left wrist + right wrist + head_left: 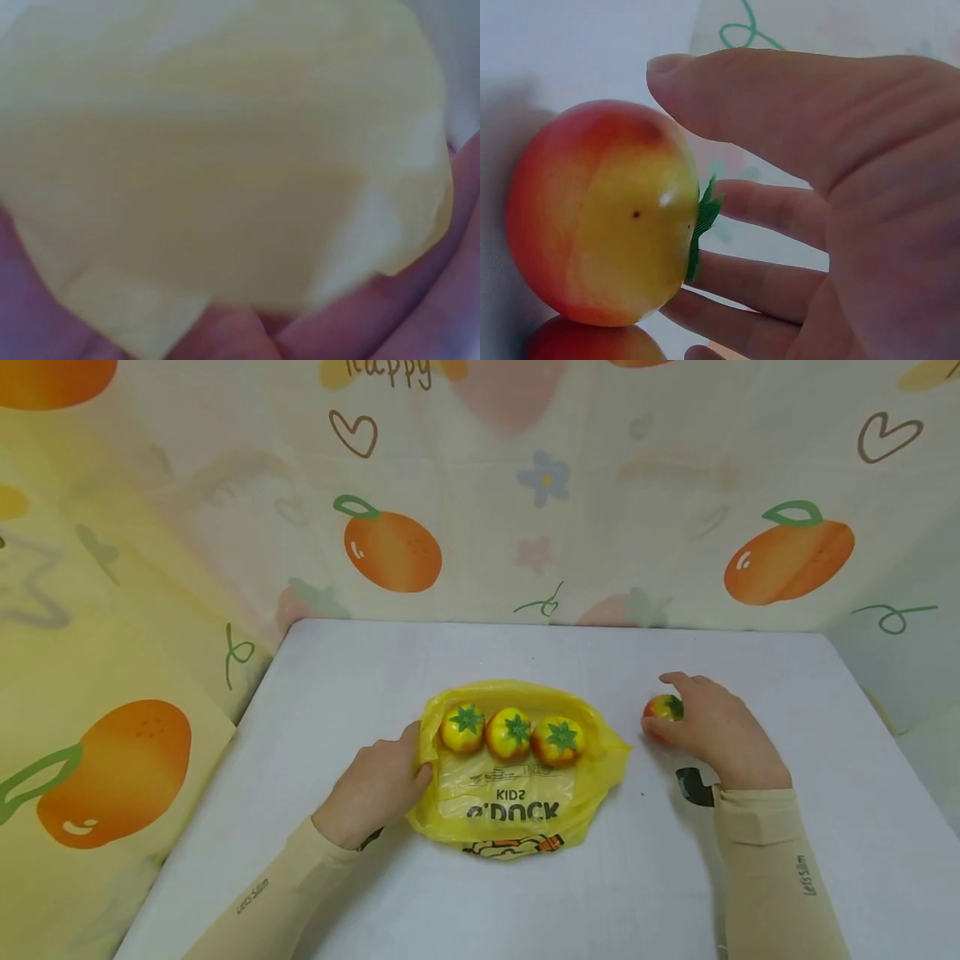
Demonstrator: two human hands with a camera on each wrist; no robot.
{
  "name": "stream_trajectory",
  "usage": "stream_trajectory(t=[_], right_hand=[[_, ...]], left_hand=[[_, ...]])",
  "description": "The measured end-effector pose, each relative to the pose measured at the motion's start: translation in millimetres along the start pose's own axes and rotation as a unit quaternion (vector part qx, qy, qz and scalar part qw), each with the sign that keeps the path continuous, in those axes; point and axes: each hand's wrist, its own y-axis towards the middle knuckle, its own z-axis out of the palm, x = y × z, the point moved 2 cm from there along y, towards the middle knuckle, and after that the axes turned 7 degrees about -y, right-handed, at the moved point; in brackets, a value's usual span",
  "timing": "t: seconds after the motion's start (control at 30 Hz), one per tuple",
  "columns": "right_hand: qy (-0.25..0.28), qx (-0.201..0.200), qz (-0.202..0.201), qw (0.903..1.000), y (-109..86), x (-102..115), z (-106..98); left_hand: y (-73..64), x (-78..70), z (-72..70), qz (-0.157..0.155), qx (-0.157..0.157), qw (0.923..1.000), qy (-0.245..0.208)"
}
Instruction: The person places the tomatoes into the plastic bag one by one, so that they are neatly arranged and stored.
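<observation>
A yellow plastic bag (525,785) with printed lettering lies spread with its mouth open. Three yellow-and-red artificial tomatoes (508,734) with green star-shaped tops sit in a row in it. My left hand (382,781) grips the bag's left rim; thin yellow plastic (225,187) covers most of the left wrist view, fingers showing below. To the right of the bag, my right hand (708,722) reaches around another artificial tomato (607,217), thumb and fingers spread with a gap under the thumb. Part of a second red round thing (592,341) shows beneath that tomato in the right wrist view.
Everything lies on a white-covered table (360,677). Behind it hangs a cloth backdrop (480,518) printed with oranges, hearts and flowers, with a similar yellowish cloth along the left side. Dark wrist gear (694,787) shows beside the right wrist.
</observation>
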Motion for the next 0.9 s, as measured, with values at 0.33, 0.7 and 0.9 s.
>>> stream_trajectory(t=[0.33, 0.7, 0.9], right_hand=[[-0.017, 0.001, 0.005, 0.9998, 2.3, -0.3, 4.7], [-0.041, 0.012, -0.001, 0.9991, 6.6, 6.2, 9.0], [-0.042, 0.016, 0.009, 0.9989, 5.7, 5.3, 9.9]], left_hand=[[0.3, 1.5, 0.1, 0.002, -0.004, 1.0000, 0.005], [-0.5, 1.3, 0.9, 0.014, -0.013, 0.9998, 0.005], [0.3, 1.0, 1.4, 0.012, -0.013, 0.9998, 0.005]])
